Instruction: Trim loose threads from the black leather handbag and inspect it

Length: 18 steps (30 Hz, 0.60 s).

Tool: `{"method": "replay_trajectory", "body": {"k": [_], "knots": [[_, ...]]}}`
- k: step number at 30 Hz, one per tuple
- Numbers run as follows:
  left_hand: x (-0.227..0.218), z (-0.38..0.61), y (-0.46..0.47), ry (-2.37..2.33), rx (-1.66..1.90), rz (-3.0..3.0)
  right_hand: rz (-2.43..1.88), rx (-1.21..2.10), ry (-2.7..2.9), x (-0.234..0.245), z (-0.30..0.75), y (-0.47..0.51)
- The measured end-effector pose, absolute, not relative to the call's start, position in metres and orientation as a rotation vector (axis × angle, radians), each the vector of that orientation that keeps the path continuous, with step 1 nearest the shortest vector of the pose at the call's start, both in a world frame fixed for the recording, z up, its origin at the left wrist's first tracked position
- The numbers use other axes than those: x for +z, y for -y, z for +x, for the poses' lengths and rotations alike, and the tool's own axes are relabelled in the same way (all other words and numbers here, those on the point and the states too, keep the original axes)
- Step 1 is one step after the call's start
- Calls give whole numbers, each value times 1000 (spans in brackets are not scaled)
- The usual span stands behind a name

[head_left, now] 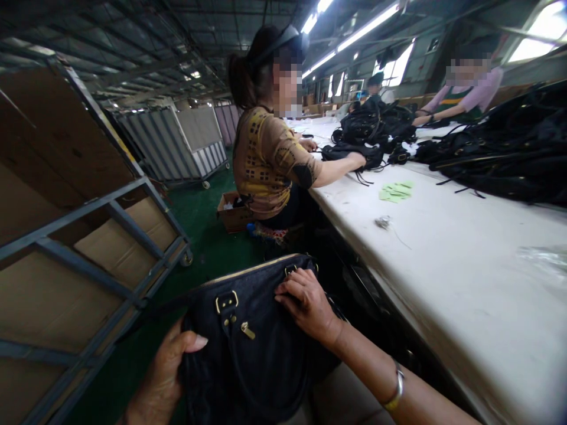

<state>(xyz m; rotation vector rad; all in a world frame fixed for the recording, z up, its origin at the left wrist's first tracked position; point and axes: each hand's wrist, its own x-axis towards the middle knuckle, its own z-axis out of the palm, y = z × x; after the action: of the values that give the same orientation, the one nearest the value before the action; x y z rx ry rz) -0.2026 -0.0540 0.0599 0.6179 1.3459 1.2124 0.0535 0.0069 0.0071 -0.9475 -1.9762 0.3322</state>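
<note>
A black handbag with a gold zip along its top edge rests upright in front of my body. My left hand grips its left side, thumb on the front panel and the other fingers hidden behind. With curled fingers, my right hand pinches at the upper right of the front, just below a gold handle ring; what exactly lies between the fingertips is hidden. On the left of the front show a second gold handle ring and a small gold zip pull. The bag's handle hangs down over the front.
A long white table runs along the right, bearing heaped black bags, green slips and a small silvery item. A seated co-worker handles a black bag ahead. A wheeled metal-framed cart stands left.
</note>
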Motion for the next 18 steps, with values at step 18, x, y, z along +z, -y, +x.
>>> {"method": "replay_trajectory", "body": {"k": [18], "knots": [[35, -215, 56, -1430, 1349, 386, -1652, 195, 1216, -66, 161, -4]]}}
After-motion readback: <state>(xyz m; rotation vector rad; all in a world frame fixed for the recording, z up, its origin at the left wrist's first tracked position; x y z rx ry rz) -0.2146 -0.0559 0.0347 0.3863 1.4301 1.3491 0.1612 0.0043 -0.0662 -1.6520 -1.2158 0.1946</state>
